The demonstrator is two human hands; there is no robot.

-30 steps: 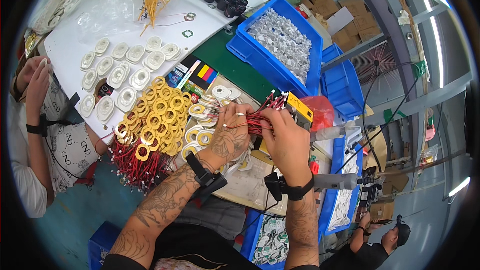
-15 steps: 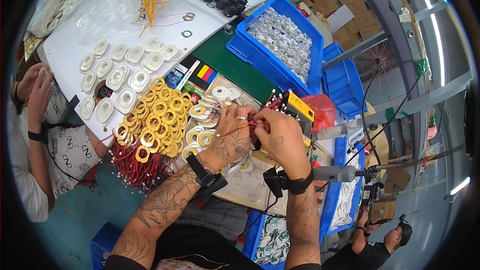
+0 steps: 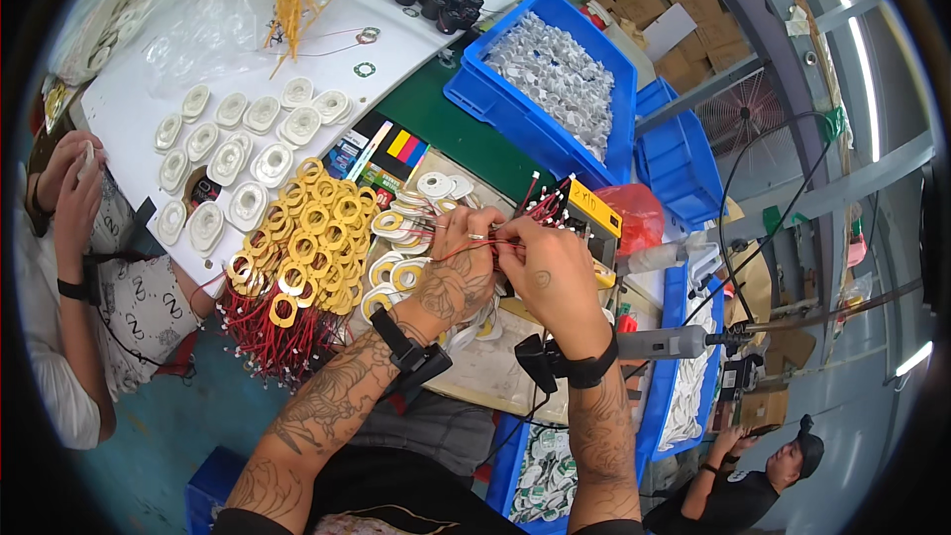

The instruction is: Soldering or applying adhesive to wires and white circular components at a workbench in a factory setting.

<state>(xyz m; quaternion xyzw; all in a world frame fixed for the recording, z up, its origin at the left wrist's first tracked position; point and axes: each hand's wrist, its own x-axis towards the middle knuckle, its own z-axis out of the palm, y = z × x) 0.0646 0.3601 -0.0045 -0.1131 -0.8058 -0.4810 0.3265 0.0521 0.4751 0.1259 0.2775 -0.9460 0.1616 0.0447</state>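
My left hand (image 3: 458, 272) and my right hand (image 3: 547, 272) meet over the bench and pinch thin red wires (image 3: 475, 248) between their fingertips. A bundle of red wire ends (image 3: 543, 203) sticks up just behind the hands, next to a small yellow and black box (image 3: 591, 213). Left of my left hand lies a heap of yellow rings (image 3: 312, 238) with red leads (image 3: 263, 337) hanging off the bench edge. White oval coil parts (image 3: 421, 203) lie under and beside the left hand.
Rows of white oval parts (image 3: 233, 154) lie on a white board (image 3: 129, 104). A blue bin of white pieces (image 3: 555, 79) stands behind. A person (image 3: 69, 267) sits at the left, another person (image 3: 763, 481) at lower right. A grey power tool (image 3: 674, 342) hangs at right.
My right hand has come down from the wire bundle and closed in on my left hand. Both now pinch the red wires together.
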